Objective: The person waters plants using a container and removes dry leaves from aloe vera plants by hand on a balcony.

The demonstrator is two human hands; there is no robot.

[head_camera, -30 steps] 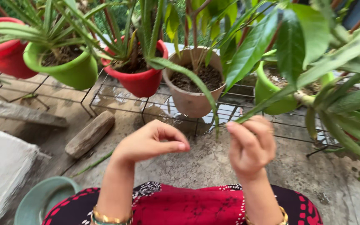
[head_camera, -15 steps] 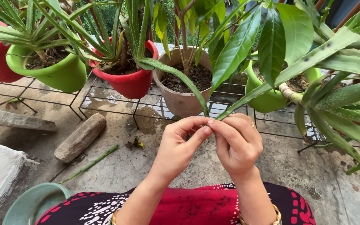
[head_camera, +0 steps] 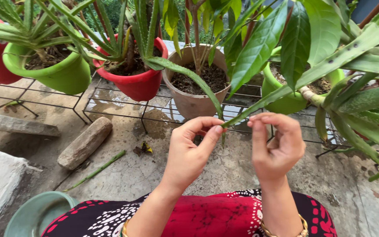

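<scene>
My left hand pinches the pointed tip of a long spotted aloe leaf between thumb and forefinger. The leaf slants down from a big aloe plant at the right. My right hand hangs just under that leaf, a little right of the tip. Its fingers are curled shut, and nothing shows in them. A second aloe leaf droops from the red pot and ends close to my left thumb.
Potted plants stand on low wire racks: a green pot, a clay pot and another green pot. On the concrete floor lie a stone roller and a cut green stalk. A teal bowl sits by my knee.
Half a second ago both hands pinched the leaf tip together. My right hand has since let go and moved right, while my left hand keeps the tip.
</scene>
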